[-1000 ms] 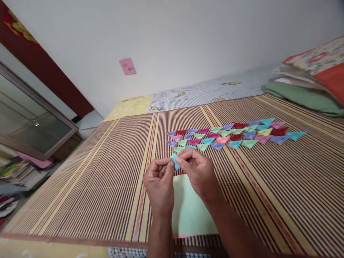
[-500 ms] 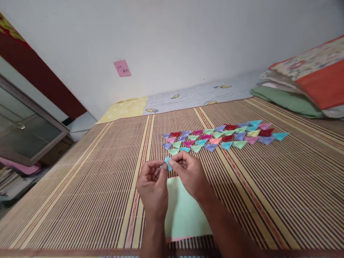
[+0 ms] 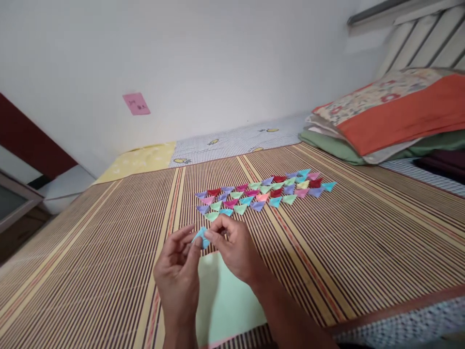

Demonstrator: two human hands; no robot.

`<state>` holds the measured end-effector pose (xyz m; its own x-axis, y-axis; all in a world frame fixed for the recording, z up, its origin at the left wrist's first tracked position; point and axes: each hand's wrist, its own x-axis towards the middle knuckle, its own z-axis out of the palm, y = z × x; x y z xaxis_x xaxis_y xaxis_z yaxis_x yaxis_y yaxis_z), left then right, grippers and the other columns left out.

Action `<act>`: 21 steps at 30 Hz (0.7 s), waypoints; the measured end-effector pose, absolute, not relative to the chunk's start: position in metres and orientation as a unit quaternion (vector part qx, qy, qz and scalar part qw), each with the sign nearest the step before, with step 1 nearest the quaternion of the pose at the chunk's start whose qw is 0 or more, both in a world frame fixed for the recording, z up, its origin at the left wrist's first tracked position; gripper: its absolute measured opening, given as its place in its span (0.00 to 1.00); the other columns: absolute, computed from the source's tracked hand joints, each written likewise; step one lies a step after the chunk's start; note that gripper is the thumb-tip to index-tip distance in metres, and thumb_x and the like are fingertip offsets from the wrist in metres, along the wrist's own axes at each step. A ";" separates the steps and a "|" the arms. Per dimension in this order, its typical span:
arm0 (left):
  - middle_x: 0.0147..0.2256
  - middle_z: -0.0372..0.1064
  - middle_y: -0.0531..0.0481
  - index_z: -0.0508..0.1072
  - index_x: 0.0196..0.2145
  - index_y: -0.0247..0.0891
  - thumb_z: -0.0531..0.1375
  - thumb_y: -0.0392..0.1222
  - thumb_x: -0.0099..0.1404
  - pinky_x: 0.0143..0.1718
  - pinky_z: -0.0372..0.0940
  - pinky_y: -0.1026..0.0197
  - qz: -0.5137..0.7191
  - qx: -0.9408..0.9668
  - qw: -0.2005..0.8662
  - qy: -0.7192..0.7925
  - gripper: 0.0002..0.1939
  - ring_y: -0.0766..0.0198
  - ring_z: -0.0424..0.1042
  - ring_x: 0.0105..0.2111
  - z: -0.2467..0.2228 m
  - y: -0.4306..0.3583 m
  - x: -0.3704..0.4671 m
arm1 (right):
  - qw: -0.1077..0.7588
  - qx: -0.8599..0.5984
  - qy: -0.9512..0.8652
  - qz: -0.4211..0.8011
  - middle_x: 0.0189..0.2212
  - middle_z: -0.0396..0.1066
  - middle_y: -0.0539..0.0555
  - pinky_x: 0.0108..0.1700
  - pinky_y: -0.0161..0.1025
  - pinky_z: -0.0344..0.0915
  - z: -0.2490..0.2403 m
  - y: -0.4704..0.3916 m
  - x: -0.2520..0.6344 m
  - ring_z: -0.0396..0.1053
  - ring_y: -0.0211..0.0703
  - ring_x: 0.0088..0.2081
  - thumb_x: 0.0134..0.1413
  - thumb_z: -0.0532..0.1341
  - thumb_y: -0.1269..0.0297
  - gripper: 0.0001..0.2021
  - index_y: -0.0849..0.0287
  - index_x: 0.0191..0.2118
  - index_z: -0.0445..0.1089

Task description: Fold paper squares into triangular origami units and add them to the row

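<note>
A small folded piece of light blue paper (image 3: 203, 237) is held up between my two hands. My left hand (image 3: 179, 264) pinches its left side between thumb and fingers. At its right edge, my right hand (image 3: 234, 247) grips it with thumb and forefinger. Beneath the hands lies a pale green sheet of paper (image 3: 228, 305), partly hidden by my wrists. Just beyond, several rows of small folded paper triangles (image 3: 257, 206) in red, pink, purple, green and blue are laid out on the striped mat.
The striped bamboo mat (image 3: 109, 252) covers the bed. Folded bedding with an orange and floral cover (image 3: 395, 116) is piled at the back right. A pink note (image 3: 136, 103) is stuck on the white wall. Yellow cloth (image 3: 140, 162) borders the mat's far edge.
The view has swung to the right, so more of the bedding shows. The fingers of my left hand have loosened and spread, and more of the blue paper is visible between the hands.
</note>
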<state>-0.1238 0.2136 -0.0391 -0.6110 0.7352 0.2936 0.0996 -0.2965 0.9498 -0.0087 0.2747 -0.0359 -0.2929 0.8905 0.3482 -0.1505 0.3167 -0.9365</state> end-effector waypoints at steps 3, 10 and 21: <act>0.33 0.79 0.50 0.80 0.41 0.38 0.73 0.45 0.57 0.35 0.73 0.67 0.679 0.368 0.325 0.547 0.15 0.65 0.77 0.32 -0.040 0.215 -0.128 | 0.513 -0.288 -0.626 0.511 0.24 0.66 0.47 0.31 0.36 0.62 -0.033 0.274 -0.006 0.64 0.38 0.27 0.57 0.63 0.67 0.07 0.59 0.29 0.68; 0.31 0.77 0.50 0.78 0.34 0.37 0.70 0.49 0.61 0.37 0.72 0.64 0.660 0.397 0.338 0.541 0.13 0.63 0.76 0.32 -0.044 0.211 -0.132 | 0.501 -0.281 -0.640 0.509 0.24 0.66 0.47 0.30 0.35 0.64 -0.029 0.269 -0.006 0.65 0.38 0.27 0.59 0.62 0.67 0.07 0.58 0.30 0.67; 0.29 0.72 0.53 0.75 0.33 0.39 0.67 0.49 0.65 0.37 0.67 0.64 0.651 0.408 0.361 0.529 0.11 0.65 0.72 0.32 -0.049 0.214 -0.127 | 0.478 -0.281 -0.675 0.486 0.24 0.65 0.47 0.30 0.34 0.62 -0.035 0.273 0.000 0.67 0.38 0.27 0.63 0.60 0.66 0.09 0.58 0.29 0.65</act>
